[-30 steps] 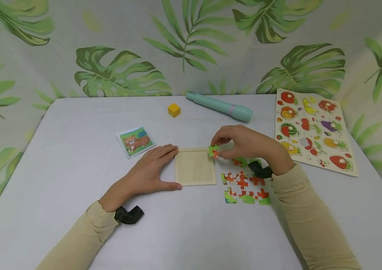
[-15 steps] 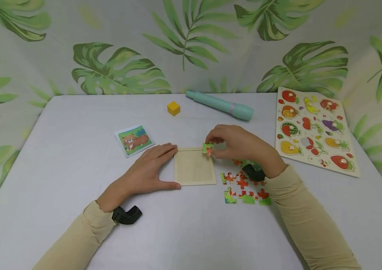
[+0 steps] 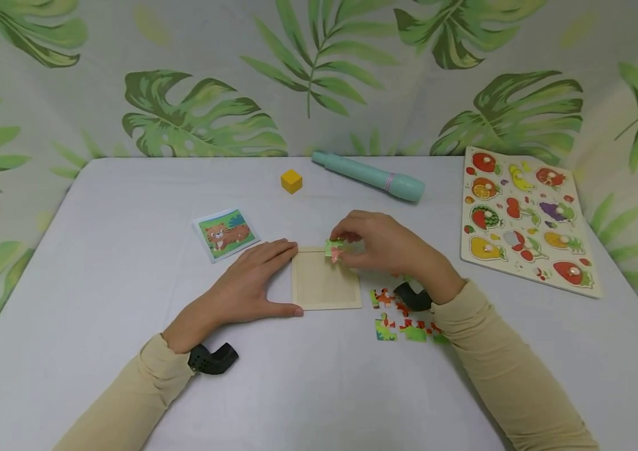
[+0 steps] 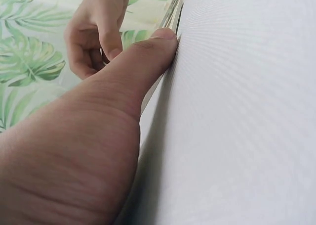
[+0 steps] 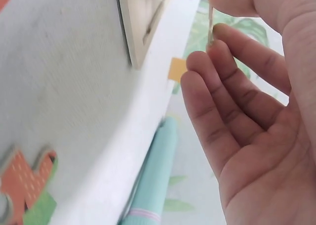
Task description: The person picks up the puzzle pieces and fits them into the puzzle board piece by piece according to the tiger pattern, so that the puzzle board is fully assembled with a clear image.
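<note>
Pinches a green-and-orange puzzle piece (image 3: 332, 248) between thumb and fingertips of the right hand (image 3: 381, 244), above the far part of a wooden tray (image 3: 321, 285). Spans the tray's left side with the left hand (image 3: 245, 282), fingers together, thumb spread apart. Shows pale tray floor and many loose pieces (image 3: 385, 334) just beside it in the head view; shows the pinched piece edge-on only from the right wrist.

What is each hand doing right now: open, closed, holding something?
Left hand: open, touching the wooden tray.
Right hand: holding a puzzle piece.
</note>
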Action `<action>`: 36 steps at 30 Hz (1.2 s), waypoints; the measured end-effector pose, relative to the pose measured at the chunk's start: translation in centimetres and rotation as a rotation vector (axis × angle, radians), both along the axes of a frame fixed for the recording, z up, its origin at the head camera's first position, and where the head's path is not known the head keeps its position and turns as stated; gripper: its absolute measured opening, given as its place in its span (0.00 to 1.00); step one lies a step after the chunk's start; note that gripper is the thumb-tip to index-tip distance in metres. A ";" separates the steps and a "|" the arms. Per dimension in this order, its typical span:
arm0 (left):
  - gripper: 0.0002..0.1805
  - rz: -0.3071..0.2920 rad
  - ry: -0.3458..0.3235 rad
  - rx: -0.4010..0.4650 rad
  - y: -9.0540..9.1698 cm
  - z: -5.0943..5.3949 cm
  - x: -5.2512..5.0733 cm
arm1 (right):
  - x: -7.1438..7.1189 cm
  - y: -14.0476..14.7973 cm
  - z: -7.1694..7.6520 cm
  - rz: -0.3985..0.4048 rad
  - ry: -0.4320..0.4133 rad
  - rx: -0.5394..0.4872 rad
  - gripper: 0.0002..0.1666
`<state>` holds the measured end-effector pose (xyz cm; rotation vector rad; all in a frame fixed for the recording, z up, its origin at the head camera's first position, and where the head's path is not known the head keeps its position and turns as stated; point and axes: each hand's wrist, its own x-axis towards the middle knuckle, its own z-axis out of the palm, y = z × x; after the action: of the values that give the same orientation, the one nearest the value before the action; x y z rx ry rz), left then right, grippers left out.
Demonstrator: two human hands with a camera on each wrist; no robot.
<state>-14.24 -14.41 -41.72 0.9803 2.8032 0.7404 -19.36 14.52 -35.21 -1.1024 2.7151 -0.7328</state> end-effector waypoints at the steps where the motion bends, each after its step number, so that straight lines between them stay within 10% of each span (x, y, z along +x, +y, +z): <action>1: 0.60 -0.001 0.000 -0.001 0.0 0.0 0.0 | 0.0 -0.1 -0.1 0.001 0.000 -0.003 0.15; 36: 0.60 -0.011 0.008 0.006 0.0 0.0 0.0 | 0.5 -4.3 -1.6 0.041 -0.015 0.057 0.14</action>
<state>-14.27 -14.45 -41.70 1.0012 2.8012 0.7455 -18.89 10.19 -36.84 -1.1319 2.6749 -0.6515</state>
